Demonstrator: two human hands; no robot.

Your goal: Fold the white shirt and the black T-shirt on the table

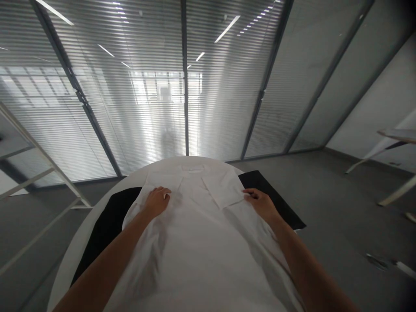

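A white short-sleeved T-shirt (201,242) lies spread on a round white table, its collar (192,169) toward the far edge. My left hand (157,202) rests on the shirt near the left sleeve, fingers stretched loosely to the right and thumb a little apart. At the right sleeve (224,188), my right hand (261,203) has its thumb and fingers pinched on the cuff's outer edge. That sleeve lies angled inward over the shirt body. Loose wrinkles run down both sides of the shirt, and its lower end passes out of the frame.
Black material sticks out from under the shirt at the left (107,227) and right (273,199). The white table (69,255) has a curved rim. A pale metal frame (48,162) stands left, furniture legs (398,190) right. Glass partitions with blinds (221,108) stand behind.
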